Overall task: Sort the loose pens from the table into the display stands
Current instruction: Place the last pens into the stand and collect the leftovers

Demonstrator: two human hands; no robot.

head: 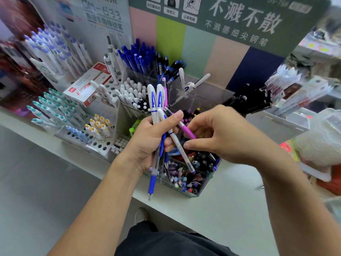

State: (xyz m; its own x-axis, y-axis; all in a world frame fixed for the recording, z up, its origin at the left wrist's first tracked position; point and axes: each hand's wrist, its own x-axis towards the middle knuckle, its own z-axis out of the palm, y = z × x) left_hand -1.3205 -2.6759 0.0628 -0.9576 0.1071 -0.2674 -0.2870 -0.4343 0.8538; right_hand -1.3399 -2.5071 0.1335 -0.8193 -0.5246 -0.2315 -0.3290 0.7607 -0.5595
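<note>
- White and blue pens (pixel 156 126) fanned from the left hand (pixel 147 143), gripped as a bundle.
- Right hand (pixel 217 133) pinched a pink pen (pixel 186 131) above the clear stand (pixel 203 187).
- Red box (pixel 88 85) lay left, behind.

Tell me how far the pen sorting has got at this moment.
Midway, it seems. Done: the display stands hold rows of upright pens, such as the blue pens. In hand: the left hand grips a bundle of pens, and the right hand pinches a white pen from it. Left: the whole bundle is still unplaced.
</note>
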